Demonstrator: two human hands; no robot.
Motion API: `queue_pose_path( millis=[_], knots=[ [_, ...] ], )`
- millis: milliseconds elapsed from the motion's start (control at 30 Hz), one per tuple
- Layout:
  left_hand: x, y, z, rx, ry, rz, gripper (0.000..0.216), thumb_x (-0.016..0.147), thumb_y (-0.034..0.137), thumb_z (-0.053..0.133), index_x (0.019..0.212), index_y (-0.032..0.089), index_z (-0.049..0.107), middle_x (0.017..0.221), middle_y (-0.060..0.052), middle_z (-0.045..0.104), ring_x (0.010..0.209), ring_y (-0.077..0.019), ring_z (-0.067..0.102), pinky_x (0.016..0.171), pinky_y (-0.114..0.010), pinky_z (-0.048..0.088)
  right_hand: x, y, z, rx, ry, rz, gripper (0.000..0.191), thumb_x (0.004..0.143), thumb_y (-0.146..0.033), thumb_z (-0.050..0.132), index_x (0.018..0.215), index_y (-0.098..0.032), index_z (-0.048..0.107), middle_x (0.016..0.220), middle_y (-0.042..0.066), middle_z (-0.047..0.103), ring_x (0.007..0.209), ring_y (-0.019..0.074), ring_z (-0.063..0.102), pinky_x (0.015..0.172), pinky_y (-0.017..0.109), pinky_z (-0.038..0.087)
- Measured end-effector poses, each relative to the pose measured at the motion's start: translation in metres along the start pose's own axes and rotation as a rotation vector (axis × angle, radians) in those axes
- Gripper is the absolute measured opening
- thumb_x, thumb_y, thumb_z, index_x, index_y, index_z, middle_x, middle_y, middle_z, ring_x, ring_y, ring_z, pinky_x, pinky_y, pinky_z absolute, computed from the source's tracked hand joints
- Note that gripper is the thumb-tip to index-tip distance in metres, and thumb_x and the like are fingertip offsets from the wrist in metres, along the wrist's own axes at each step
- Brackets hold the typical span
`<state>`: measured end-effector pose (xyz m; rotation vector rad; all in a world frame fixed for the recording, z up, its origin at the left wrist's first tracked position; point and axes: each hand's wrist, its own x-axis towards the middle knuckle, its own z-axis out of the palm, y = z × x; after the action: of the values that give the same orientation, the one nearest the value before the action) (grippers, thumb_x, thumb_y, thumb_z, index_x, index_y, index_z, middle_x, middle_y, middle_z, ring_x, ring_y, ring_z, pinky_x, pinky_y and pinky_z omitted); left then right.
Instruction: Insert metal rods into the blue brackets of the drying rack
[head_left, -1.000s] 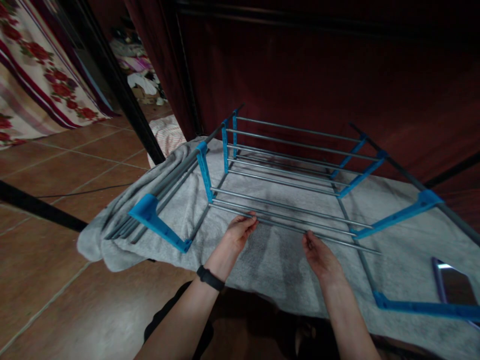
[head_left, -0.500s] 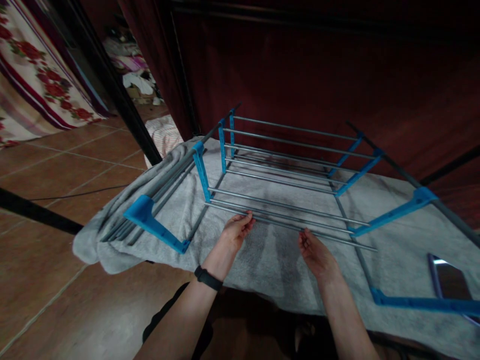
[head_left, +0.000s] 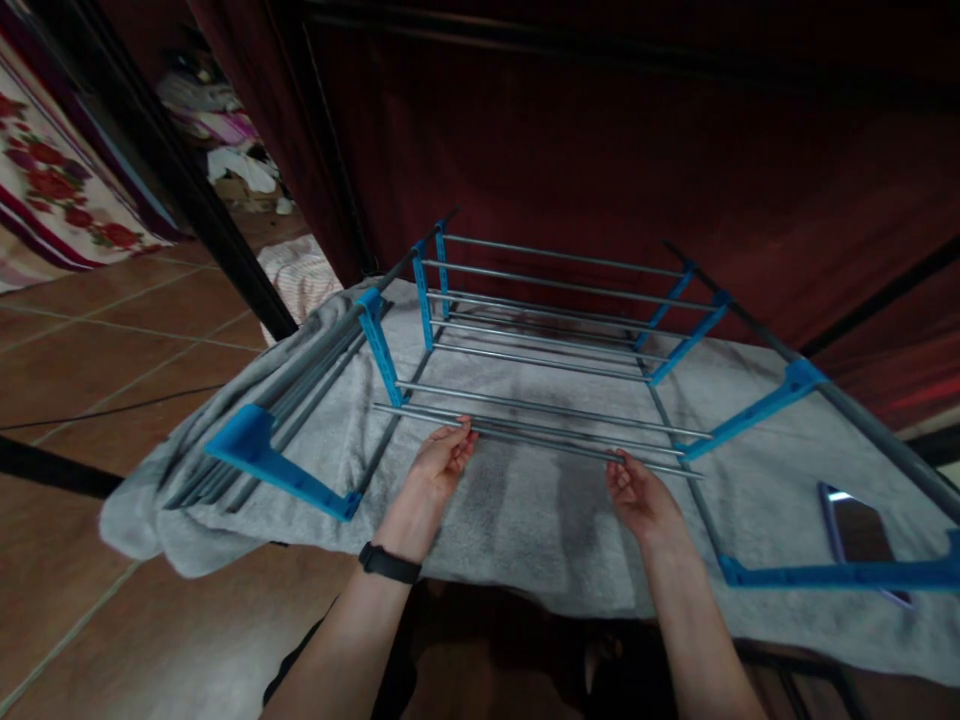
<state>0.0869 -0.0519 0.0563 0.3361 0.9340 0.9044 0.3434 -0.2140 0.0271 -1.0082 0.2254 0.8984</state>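
A thin grey metal rod (head_left: 540,444) runs crosswise in front of a partly built rack with blue plastic brackets (head_left: 381,350) and several crossbars. My left hand (head_left: 441,458) pinches this rod left of its middle; a dark band circles that wrist. Farther right, my right hand (head_left: 639,493) pinches the same rod between thumb and fingers. Its left end sticks out past a blue bracket's foot, and its right end lies near the right side bar. Another crossbar (head_left: 555,408) sits just behind it. The nearest blue arms (head_left: 292,480) carry no crossbar between them.
Loose grey rods (head_left: 300,390) lie bundled at the left on a grey blanket (head_left: 517,540). A phone (head_left: 859,525) rests at the right, partly behind a blue arm. Dark frame posts (head_left: 217,230) stand at the left, before a dark red panel (head_left: 562,150).
The rod has shifted left relative to the rack, so its left end now juts past the bracket. My right hand sits farther right along it. The view has turned slightly right.
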Motion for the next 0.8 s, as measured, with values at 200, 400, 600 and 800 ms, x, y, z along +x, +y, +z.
queue_pose_path(
  millis=[200, 400, 600, 800],
  knots=[
    [0.002, 0.003, 0.000, -0.005, 0.022, 0.003, 0.019, 0.081, -0.006, 0.068, 0.078, 0.012, 0.068, 0.071, -0.001, 0.067, 0.063, -0.0085, 0.066, 0.057, -0.015, 0.051, -0.002, -0.003, 0.000, 0.011, -0.002, -0.064, 0.015, 0.085, -0.006, 0.068, 0.079, -0.019, 0.065, 0.072, -0.003, 0.069, 0.057, 0.0053, 0.063, 0.063, 0.013, 0.058],
    [-0.002, -0.010, 0.004, 0.011, -0.027, -0.015, 0.019, 0.075, -0.004, 0.077, 0.073, 0.013, 0.068, 0.071, -0.002, 0.071, 0.065, -0.0110, 0.069, 0.060, -0.018, 0.053, -0.003, 0.006, 0.004, -0.025, -0.019, -0.042, 0.006, 0.088, -0.015, 0.070, 0.083, -0.019, 0.070, 0.067, -0.003, 0.068, 0.058, 0.0073, 0.063, 0.057, 0.014, 0.056],
    [-0.003, -0.030, 0.008, 0.063, -0.081, -0.056, 0.014, 0.075, 0.000, 0.079, 0.075, 0.013, 0.073, 0.073, -0.003, 0.073, 0.064, -0.0115, 0.069, 0.064, -0.020, 0.054, -0.009, 0.022, 0.006, -0.087, -0.084, -0.020, 0.006, 0.085, -0.023, 0.076, 0.085, -0.018, 0.072, 0.071, -0.001, 0.068, 0.061, 0.0082, 0.064, 0.057, 0.014, 0.054],
    [-0.002, -0.033, 0.009, 0.088, -0.083, -0.083, 0.012, 0.079, 0.000, 0.076, 0.078, 0.013, 0.074, 0.071, -0.002, 0.071, 0.062, -0.0112, 0.068, 0.061, -0.020, 0.053, -0.009, 0.025, 0.010, -0.059, -0.076, 0.003, 0.006, 0.086, -0.016, 0.070, 0.083, -0.020, 0.071, 0.069, -0.001, 0.068, 0.060, 0.0092, 0.065, 0.055, 0.016, 0.055]
  ],
)
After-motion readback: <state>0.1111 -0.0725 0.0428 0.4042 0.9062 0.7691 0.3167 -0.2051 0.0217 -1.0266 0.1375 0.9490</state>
